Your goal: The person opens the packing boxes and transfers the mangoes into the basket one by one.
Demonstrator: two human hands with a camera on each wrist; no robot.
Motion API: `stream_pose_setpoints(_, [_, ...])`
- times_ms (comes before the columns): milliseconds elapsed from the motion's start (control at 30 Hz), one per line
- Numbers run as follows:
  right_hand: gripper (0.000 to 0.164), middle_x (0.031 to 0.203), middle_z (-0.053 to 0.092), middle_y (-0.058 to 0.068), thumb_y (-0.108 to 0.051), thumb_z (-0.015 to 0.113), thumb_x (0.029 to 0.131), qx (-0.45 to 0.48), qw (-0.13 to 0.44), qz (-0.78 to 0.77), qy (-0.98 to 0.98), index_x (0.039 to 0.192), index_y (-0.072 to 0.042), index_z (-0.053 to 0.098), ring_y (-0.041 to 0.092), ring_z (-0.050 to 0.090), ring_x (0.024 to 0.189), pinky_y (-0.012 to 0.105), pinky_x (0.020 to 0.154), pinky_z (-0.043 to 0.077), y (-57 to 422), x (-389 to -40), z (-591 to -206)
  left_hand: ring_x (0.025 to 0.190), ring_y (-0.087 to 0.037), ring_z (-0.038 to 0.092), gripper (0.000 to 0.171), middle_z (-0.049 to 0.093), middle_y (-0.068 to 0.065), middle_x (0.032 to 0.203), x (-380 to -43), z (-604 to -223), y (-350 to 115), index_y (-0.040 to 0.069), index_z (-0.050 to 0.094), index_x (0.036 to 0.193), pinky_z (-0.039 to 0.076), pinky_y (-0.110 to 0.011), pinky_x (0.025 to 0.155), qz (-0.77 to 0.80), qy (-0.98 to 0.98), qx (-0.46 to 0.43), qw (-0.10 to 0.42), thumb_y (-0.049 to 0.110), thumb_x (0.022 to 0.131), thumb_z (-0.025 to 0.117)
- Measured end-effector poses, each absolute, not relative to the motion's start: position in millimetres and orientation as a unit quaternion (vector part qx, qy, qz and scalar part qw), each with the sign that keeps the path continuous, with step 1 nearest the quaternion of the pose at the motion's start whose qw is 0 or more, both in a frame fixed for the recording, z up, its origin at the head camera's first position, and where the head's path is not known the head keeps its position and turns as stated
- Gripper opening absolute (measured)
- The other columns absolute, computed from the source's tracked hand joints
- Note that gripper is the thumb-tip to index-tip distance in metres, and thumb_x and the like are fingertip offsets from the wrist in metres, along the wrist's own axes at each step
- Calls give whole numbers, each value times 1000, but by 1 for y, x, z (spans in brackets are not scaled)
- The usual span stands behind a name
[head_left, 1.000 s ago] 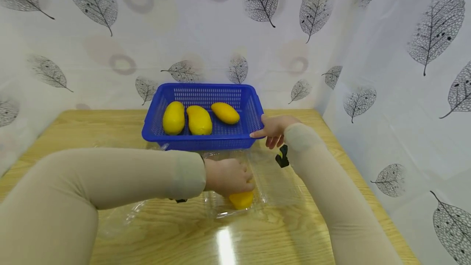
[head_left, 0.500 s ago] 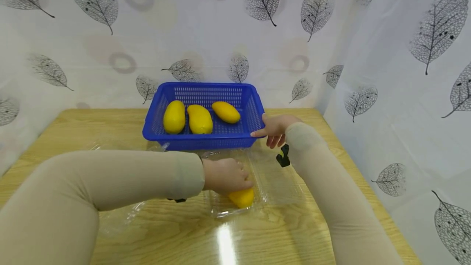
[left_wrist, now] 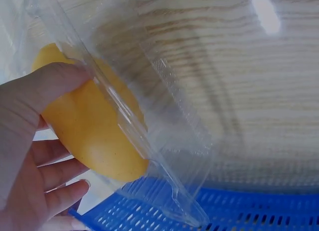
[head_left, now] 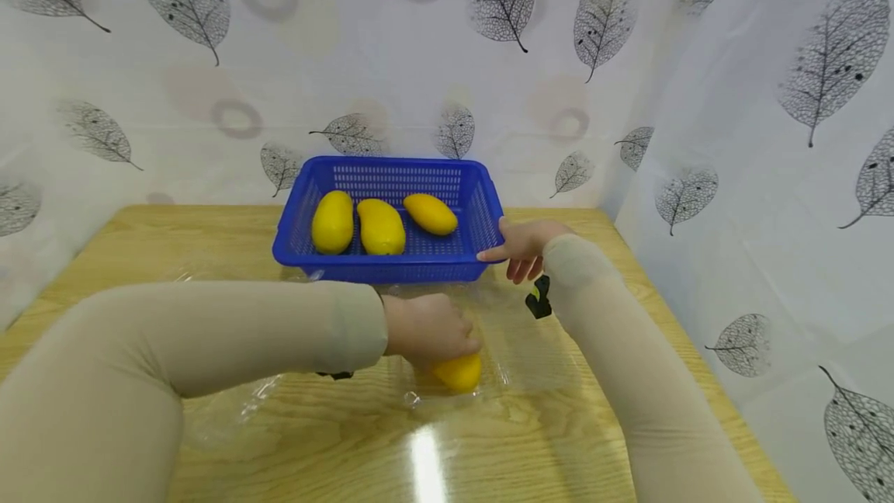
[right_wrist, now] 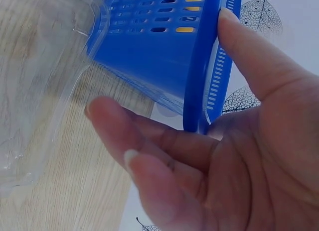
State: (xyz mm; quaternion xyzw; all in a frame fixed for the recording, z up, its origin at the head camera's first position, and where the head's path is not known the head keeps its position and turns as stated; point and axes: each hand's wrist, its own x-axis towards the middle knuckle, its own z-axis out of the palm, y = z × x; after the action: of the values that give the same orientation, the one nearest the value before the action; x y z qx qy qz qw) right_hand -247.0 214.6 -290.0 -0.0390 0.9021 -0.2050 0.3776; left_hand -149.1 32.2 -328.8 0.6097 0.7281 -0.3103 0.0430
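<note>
With its fingers around it, my left hand (head_left: 434, 327) holds a yellow mango (head_left: 459, 373) at the clear plastic container (head_left: 494, 367), whose lid lies folded out to the right. In the left wrist view the thumb lies over the mango (left_wrist: 102, 129), and the container's clear rim (left_wrist: 132, 134) crosses in front of the fruit. My right hand (head_left: 522, 245) grips the near right corner of the blue plastic basket (head_left: 391, 272). Thumb and index finger straddle the basket's rim (right_wrist: 199, 66) in the right wrist view; the other fingers hang loosely bent below.
Several things stand on the wooden table (head_left: 335, 449). Inside the basket are three mangoes, a left one (head_left: 332, 223), a middle one (head_left: 382, 228) and a right one (head_left: 431, 214). More clear plastic (head_left: 237, 406) lies left, partly under my left forearm. A leaf-patterned curtain (head_left: 419, 60) stands behind.
My left hand has lifted slightly, with the mango's near end shifting a little away from me. The right hand stays at the basket corner.
</note>
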Motion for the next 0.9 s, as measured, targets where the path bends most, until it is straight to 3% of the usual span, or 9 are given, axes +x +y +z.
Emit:
stream_pose_setpoints(333, [104,106,65,17,-56,51,88,-41,382,-208,899,144,-13,-25,22,66,83,43,89,47,215,-247,-290,88,-16,58,48,60,0,104,-150,-310,25,20,49,120,50,-30,74,-295,746,597,22,42,81,67])
stream_pose_setpoints(567, [103,96,67,13,-55,51,88,-42,377,-205,902,144,-12,-23,21,67,82,43,88,48,214,-246,-290,96,-19,58,50,60,-1,112,-149,-290,20,19,49,124,51,-32,78,-272,769,579,5,38,81,67])
stream_pose_setpoints(900, [103,100,66,16,-56,52,88,-34,377,-206,902,145,-13,-23,23,66,81,36,79,52,212,-244,-289,88,-21,59,46,60,-4,107,-154,-259,18,16,49,121,52,-32,72,-253,786,564,-28,35,82,64])
